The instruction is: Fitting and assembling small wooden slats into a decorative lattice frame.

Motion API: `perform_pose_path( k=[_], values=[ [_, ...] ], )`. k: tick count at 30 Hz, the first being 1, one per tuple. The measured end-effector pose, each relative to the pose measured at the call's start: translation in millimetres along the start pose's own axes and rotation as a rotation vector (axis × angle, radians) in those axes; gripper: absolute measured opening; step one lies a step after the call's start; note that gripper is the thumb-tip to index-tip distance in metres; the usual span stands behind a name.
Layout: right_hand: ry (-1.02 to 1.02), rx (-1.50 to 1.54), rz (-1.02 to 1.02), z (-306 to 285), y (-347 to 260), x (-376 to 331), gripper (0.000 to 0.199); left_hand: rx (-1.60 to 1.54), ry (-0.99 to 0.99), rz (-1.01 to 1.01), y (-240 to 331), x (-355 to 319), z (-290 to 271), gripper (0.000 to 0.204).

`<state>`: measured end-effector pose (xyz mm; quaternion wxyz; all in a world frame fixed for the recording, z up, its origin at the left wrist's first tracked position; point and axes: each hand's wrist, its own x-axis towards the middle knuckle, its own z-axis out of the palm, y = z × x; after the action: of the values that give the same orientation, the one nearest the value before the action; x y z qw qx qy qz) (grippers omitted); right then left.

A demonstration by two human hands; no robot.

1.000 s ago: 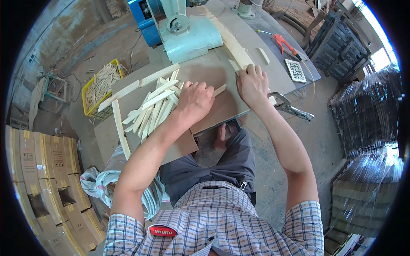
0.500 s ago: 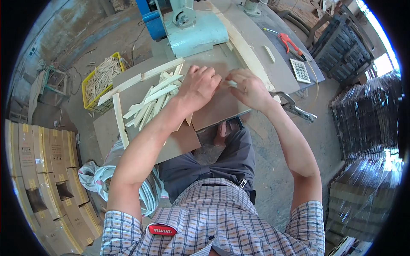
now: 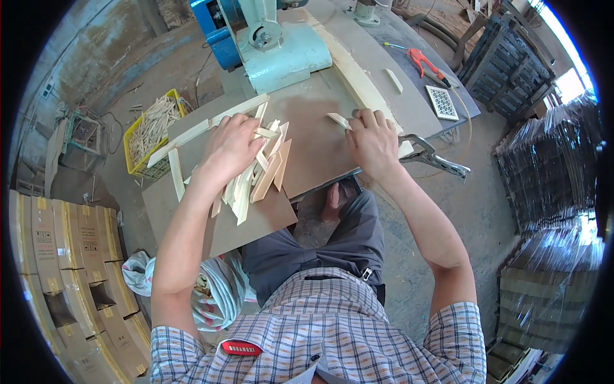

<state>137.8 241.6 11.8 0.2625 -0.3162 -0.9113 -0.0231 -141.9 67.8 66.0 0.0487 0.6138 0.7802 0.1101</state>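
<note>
Over a loose pile of pale wooden strips (image 3: 244, 189), several with slanted ends, my left hand (image 3: 231, 146) is closed. Its fingers curl round a wooden strip (image 3: 266, 132) at the top of the pile; part of the grip is hidden. My right hand (image 3: 376, 142) pinches a short wooden strip (image 3: 338, 120), whose slanted end sticks out to the left over the brown work board (image 3: 312, 153). Long wooden battens (image 3: 192, 132) border the pile on its far and left sides. Beyond the board stands a pale green machine (image 3: 288, 63) with a rounded cover.
A yellow crate (image 3: 133, 153) of wood offcuts stands on the floor at left. The right side of the table holds a red air gun (image 3: 423, 63), a patterned tile (image 3: 442, 102) and a metal clamp (image 3: 432, 159). Cardboard boxes (image 3: 83, 240) are stacked at lower left.
My hands, close together over the board before, have moved apart. The left went left onto the pile; the right shifted slightly nearer, with a wooden strip now plain in its fingers.
</note>
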Motion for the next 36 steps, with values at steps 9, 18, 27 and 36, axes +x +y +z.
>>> perform_pose_path(
  k=[9,18,27,36],
  values=[
    [-0.055,-0.219,-0.033,4,27,7,0.014,-0.045,0.225,0.168,1,12,15,0.034],
    [-0.047,-0.195,0.142,47,35,100,0.028,-0.028,0.131,0.176,23,24,16,0.045],
    [-0.045,0.242,-0.058,35,-2,67,0.018,-0.117,0.03,-0.04,-21,-15,-13,0.049],
    [-0.19,0.523,-0.328,40,-86,62,0.035,-0.025,-0.025,-0.012,-20,-4,-8,0.036]
  ],
)
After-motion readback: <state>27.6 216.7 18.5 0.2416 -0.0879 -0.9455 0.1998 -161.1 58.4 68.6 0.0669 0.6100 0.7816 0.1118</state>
